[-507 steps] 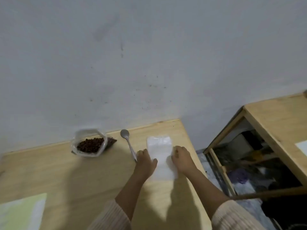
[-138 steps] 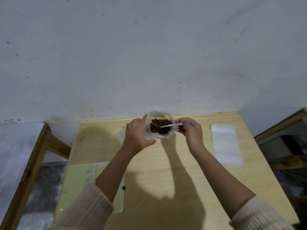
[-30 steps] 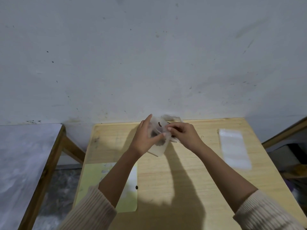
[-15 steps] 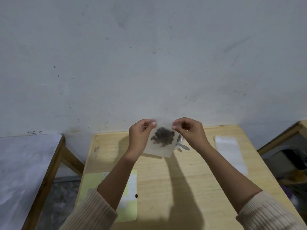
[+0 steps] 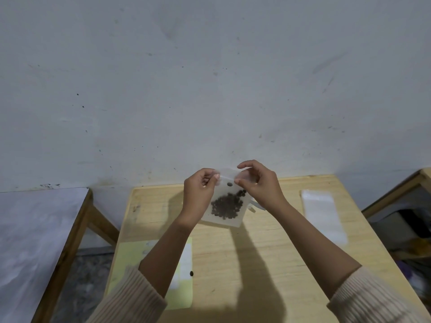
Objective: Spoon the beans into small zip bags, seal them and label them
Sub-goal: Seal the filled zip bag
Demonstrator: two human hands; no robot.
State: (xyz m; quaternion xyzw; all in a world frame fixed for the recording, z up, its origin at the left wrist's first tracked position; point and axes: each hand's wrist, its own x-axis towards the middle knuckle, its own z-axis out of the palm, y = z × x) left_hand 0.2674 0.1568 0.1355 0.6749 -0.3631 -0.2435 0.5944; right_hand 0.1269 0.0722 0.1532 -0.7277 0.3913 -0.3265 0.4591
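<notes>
On the left we see a second worktop (image 5: 35,234) with a pale, bare surface, apart from ours across a gap of floor. On our wooden worktop (image 5: 268,264) a yellow label sheet (image 5: 130,257) lies at the near left, with one loose bean (image 5: 191,273) beside it.

Our left hand (image 5: 198,197) pinches the upper left corner of the bag (image 5: 227,201), held upright above the worktop, in front of the wall. The beans (image 5: 227,205) sit in a dark clump low in the bag; one rides higher, near the top. Our right hand (image 5: 258,185) pinches the upper right corner at the zip strip.

We judge the bag light, thin, limp and slippery, its weight all at the bottom, so the top edge is the place to hold it: pressing along the strip should close it, while tilting risks spilling beans. Whether the zip is closed yet, we cannot tell.

Something pale shows behind the right wrist, too hidden to name. Further right lies a stack of empty bags (image 5: 323,217), then another wooden frame (image 5: 394,194) at the edge. The wall (image 5: 210,78) is plain, scuffed grey.
</notes>
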